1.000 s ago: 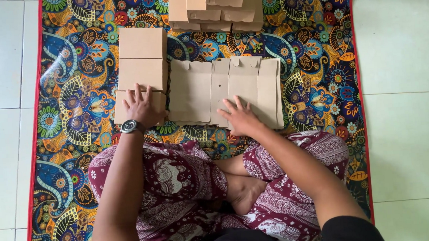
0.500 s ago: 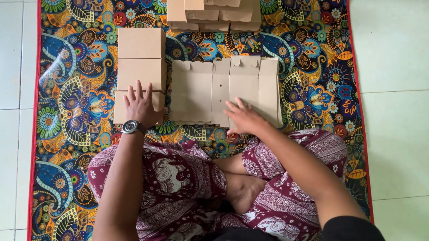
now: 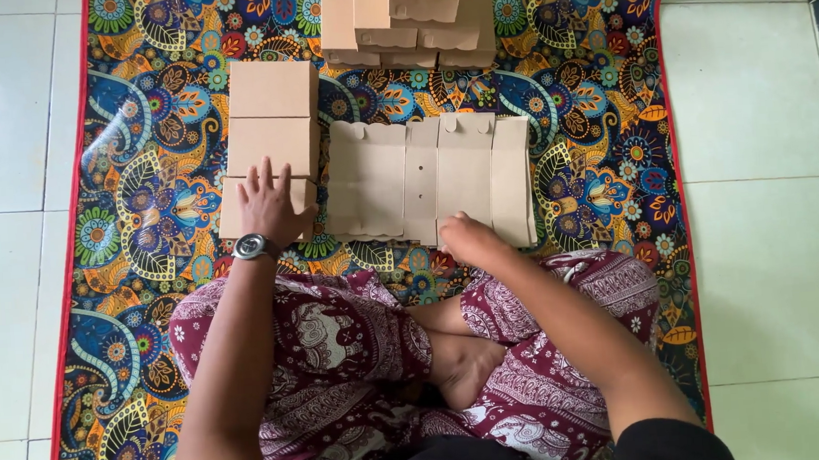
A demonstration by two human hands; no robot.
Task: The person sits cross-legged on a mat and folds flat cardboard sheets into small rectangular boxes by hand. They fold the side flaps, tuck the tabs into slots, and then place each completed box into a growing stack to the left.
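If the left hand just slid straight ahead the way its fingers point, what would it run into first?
The left hand lies on the nearest of three folded cardboard boxes. Sliding ahead, it would probably cross onto the middle box first, then the far box; whether the boxes touch is hard to judge.

watch (image 3: pixel 251 246): silver round case, dark dial, left wrist | trousers (image 3: pixel 341 353): maroon, white elephant print, loose | sleeves (image 3: pixel 674 443): black, short | arms bare | feet bare
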